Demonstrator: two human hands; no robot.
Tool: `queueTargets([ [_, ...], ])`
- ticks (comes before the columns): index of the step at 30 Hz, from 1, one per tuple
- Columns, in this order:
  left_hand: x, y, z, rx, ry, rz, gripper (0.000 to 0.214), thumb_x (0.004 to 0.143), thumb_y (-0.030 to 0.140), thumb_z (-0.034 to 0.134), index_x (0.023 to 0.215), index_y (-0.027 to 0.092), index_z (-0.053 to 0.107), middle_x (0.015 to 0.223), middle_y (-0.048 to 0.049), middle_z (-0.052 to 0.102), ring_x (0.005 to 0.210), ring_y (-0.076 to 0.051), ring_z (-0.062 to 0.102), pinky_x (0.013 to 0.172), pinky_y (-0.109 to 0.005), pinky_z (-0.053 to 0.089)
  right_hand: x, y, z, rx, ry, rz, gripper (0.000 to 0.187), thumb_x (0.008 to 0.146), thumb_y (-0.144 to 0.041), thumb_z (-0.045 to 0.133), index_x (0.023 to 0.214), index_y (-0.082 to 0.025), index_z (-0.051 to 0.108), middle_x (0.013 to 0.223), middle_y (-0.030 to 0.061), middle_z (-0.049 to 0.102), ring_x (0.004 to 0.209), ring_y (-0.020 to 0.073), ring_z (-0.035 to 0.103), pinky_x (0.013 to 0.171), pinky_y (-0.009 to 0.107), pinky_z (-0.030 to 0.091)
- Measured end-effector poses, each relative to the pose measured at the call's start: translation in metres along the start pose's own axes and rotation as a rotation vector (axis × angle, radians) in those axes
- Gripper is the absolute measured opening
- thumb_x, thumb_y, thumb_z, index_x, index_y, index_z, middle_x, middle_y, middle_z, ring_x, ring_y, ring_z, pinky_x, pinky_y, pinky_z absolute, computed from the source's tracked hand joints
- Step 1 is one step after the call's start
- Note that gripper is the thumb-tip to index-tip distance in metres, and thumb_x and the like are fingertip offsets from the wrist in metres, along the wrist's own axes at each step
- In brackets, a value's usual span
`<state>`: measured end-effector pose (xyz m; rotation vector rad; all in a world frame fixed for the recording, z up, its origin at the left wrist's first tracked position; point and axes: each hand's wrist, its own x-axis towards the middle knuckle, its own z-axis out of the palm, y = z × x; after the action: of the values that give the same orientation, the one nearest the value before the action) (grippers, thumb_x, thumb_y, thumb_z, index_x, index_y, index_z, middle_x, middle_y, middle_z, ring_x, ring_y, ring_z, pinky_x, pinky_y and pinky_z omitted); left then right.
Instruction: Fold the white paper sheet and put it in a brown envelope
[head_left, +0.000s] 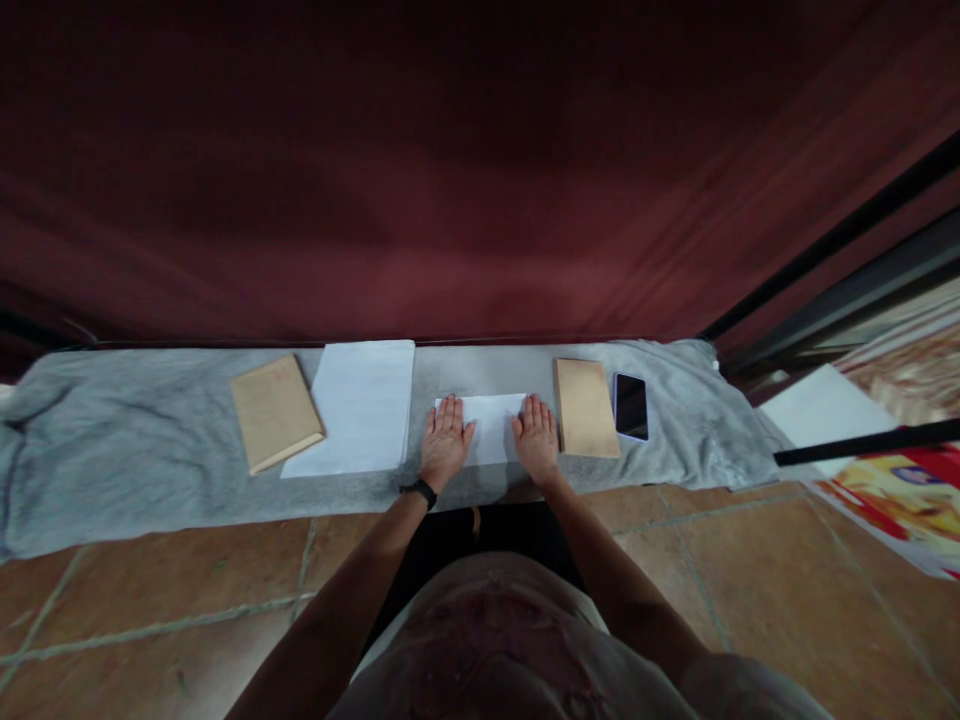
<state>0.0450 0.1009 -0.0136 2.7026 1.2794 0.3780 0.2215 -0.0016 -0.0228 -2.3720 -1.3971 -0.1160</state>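
White paper (493, 428), partly hidden at both sides beneath flat hands (446, 438) (537, 436) set apart.

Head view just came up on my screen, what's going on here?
A person's left hand and right hand lie flat on opposite sides of a small white sheet on a grey cloth. To the left are larger white sheets, with a tan book overlapping their edge. To the right, a second tan book lies beside a phone.
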Motion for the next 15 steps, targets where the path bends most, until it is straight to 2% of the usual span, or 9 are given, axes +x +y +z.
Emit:
queueTargets([
  [5, 0.000, 0.000, -0.005, -0.006, 0.041, -0.067, 0.062, 0.104, 0.040, 0.028, 0.154, 0.005, 0.035, 0.161, -0.0195, 0.035, 0.152, -0.030, 0.028, 0.125, -0.053, 0.020, 0.000, -0.004, -0.002, 0.033, -0.004, 0.002, 0.061, 0.107, -0.040, 0.027, 0.154, -0.002, 0.036, 0.158, 0.0230, 0.038, 0.148, 0.0329, 0.034, 0.118, 0.053, 0.031],
  [8, 0.004, 0.010, -0.006, -0.013, 0.011, -0.006, 0.059, 0.104, 0.037, 0.028, 0.154, 0.006, 0.036, 0.162, -0.0167, 0.034, 0.153, -0.028, 0.025, 0.126, -0.050, 0.019, 0.005, -0.015, -0.003, 0.061, -0.048, -0.102, 0.058, 0.107, -0.038, 0.028, 0.153, -0.004, 0.039, 0.159, 0.0192, 0.038, 0.149, 0.0305, 0.033, 0.120, 0.049, 0.029],
  [12, 0.011, 0.025, -0.004, -0.003, -0.092, 0.100, 0.056, 0.102, 0.025, 0.028, 0.154, 0.005, 0.036, 0.162, -0.0159, 0.034, 0.154, -0.026, 0.023, 0.126, -0.047, 0.019, 0.015, -0.035, 0.000, 0.106, -0.126, -0.264, 0.051, 0.106, -0.032, 0.031, 0.150, -0.010, 0.044, 0.158, 0.0147, 0.043, 0.149, 0.0272, 0.034, 0.121, 0.048, 0.028],
  [15, 0.015, 0.029, -0.003, 0.017, -0.135, 0.126, 0.056, 0.099, 0.017, 0.027, 0.153, 0.004, 0.036, 0.162, -0.0161, 0.034, 0.153, -0.026, 0.023, 0.125, -0.048, 0.020, 0.019, -0.043, 0.005, 0.117, -0.166, -0.282, 0.049, 0.107, -0.030, 0.031, 0.149, -0.011, 0.047, 0.156, 0.0144, 0.046, 0.148, 0.0246, 0.035, 0.123, 0.047, 0.027],
])
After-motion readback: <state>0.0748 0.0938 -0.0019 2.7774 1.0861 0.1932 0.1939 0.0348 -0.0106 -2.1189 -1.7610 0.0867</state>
